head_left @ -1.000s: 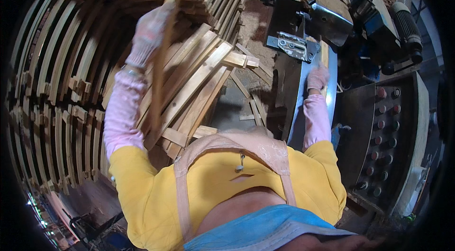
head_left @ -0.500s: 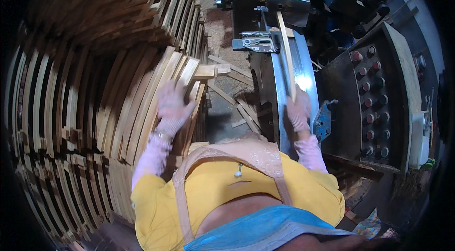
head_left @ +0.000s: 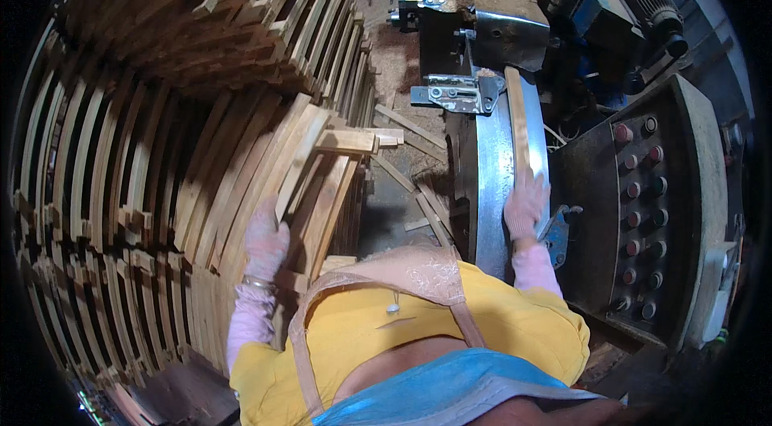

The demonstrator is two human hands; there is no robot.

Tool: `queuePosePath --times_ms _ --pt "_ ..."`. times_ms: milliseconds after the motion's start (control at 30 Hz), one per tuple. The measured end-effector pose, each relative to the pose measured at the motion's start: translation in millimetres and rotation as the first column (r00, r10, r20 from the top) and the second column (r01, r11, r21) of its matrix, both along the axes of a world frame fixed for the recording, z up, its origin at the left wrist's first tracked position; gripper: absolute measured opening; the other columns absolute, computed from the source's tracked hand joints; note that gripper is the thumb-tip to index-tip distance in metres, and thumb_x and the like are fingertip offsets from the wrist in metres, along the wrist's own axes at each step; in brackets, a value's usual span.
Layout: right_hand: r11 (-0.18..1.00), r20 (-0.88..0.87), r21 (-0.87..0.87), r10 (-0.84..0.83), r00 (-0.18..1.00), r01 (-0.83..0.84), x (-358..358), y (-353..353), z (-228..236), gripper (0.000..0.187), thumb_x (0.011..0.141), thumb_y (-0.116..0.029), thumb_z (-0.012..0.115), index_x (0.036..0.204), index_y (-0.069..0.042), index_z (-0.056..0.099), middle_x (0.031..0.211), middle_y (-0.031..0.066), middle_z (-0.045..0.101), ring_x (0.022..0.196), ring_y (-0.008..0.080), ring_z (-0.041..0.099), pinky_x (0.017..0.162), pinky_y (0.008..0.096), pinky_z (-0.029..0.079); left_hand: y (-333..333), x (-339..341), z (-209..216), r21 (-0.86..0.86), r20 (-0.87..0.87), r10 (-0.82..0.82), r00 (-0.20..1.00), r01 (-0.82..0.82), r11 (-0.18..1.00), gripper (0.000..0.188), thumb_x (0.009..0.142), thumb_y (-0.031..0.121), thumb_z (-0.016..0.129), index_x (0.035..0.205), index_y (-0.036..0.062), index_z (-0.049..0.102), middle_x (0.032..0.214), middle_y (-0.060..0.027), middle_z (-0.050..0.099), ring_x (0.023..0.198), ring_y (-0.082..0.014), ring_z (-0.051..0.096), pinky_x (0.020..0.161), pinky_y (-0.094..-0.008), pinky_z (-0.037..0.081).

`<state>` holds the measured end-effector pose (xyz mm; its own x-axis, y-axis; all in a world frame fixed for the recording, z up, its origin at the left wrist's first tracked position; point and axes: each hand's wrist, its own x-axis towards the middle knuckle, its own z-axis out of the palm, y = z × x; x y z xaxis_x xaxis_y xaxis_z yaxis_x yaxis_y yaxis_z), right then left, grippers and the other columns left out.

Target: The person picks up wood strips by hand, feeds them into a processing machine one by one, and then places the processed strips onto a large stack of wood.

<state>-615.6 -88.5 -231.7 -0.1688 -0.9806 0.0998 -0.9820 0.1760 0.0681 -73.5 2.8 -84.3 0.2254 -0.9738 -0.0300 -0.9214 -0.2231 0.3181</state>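
Observation:
My left hand (head_left: 265, 243), in a pale pink glove, grips the near end of a long wooden slat (head_left: 299, 159) that leans against the stacked slats on my left. My right hand (head_left: 527, 205), also gloved, presses on the near end of another wooden strip (head_left: 518, 124). That strip lies lengthwise on the shiny metal bed (head_left: 490, 185) of a woodworking machine, its far end at the machine's grey head (head_left: 507, 36).
Tall stacks of wooden slats (head_left: 121, 145) fill the left and upper left. Loose offcuts (head_left: 418, 185) and sawdust lie on the floor between stack and machine. A dark control panel with round buttons (head_left: 643, 201) stands right of the bed.
My left hand came down from high on the stack and now grips a slat low near my body. My right hand has pushed the strip forward along the machine bed.

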Motion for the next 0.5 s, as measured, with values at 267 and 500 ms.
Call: queuePosePath --times_ms 267,500 --pt "0.976 0.544 0.158 0.038 0.838 -0.147 57.1 -195.1 38.7 0.035 0.099 -0.024 0.057 0.131 -0.013 0.066 0.14 0.0079 0.064 0.128 0.0365 0.059 0.108 0.0484 0.048 -147.5 -82.0 45.6 -0.152 -0.602 -0.064 0.796 -0.036 0.988 0.056 0.083 0.03 0.066 0.131 0.0008 0.064 0.097 -0.0212 0.074 0.09 -0.0313 0.072 0.08 -0.0445 0.057" --pt "0.932 0.957 -0.118 0.015 -0.29 -0.343 194.8 -46.2 73.1 0.059 0.097 -0.025 0.073 0.148 -0.003 0.055 0.107 0.001 0.068 0.09 0.0114 0.063 0.085 0.0278 0.052 -200.9 -153.9 -6.7 -0.327 -0.723 -0.405 0.559 0.239 0.914 0.059 0.088 0.027 0.076 0.135 -0.0042 0.058 0.118 -0.0197 0.073 0.109 -0.035 0.069 0.1 -0.0448 0.052"
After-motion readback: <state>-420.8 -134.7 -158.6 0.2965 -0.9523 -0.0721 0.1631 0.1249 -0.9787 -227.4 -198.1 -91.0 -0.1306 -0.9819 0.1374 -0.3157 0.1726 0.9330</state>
